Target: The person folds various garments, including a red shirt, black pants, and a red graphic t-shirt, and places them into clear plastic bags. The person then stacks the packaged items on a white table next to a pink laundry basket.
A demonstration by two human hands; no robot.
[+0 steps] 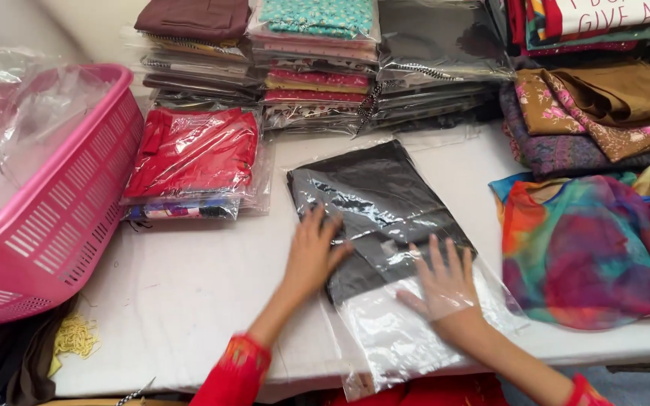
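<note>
Red sleeves with patterned cuffs — one on each bare forearm.

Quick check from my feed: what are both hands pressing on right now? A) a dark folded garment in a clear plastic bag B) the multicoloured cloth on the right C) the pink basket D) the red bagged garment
A: the left hand and right hand lie flat on the dark bagged garment, apart from the pink basket.

left hand (311, 252): flat, fingers spread | right hand (443, 282): flat, fingers spread
</note>
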